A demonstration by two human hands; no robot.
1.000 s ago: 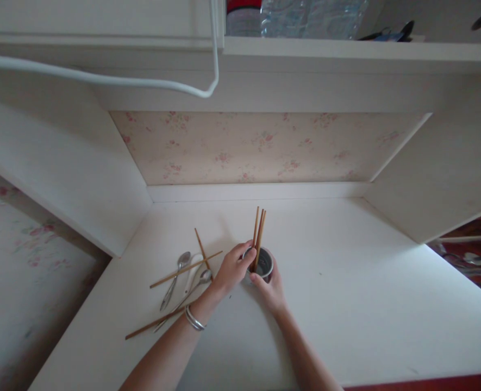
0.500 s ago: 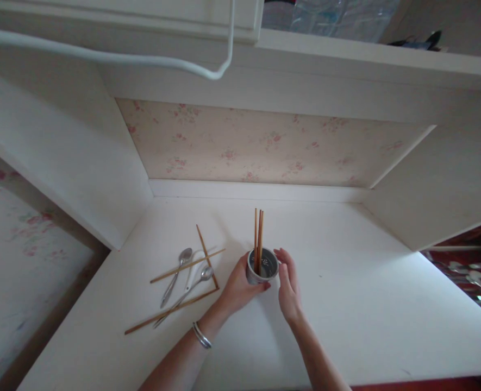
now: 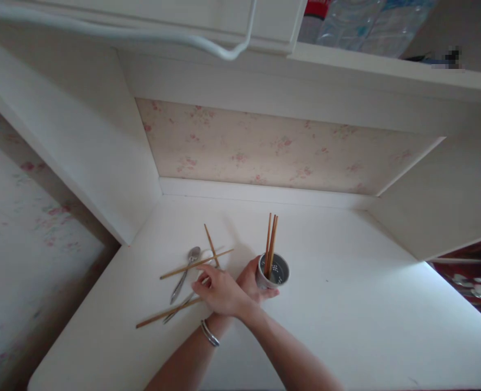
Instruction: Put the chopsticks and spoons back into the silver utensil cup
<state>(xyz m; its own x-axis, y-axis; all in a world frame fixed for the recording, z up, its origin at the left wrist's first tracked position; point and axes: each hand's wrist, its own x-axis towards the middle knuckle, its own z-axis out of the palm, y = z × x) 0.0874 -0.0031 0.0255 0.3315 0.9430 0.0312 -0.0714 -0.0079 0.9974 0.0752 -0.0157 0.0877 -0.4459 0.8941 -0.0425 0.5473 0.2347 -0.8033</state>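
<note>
A small metal cup [image 3: 280,270] stands on the white desk [image 3: 346,304] with three wooden chopsticks [image 3: 271,239] upright in it. My left hand [image 3: 251,280], a bracelet on its wrist, grips the cup's near left side. My right hand [image 3: 220,291] crosses over the left wrist, fingers spread, with its fingertips over the loose utensils to the left. There lie three loose chopsticks [image 3: 193,264] and two metal spoons [image 3: 188,265], crossed over one another. The right hand holds nothing that I can see.
The desk sits in an alcove with a white side panel [image 3: 81,146] on the left, another on the right [image 3: 439,201] and flowered wallpaper [image 3: 273,146] behind. A shelf above carries water bottles [image 3: 358,21]. A white cable [image 3: 207,46] hangs under it.
My right hand left the cup's right side and swung left over my left wrist to the loose utensils. My left hand stayed on the cup. The view shifted left.
</note>
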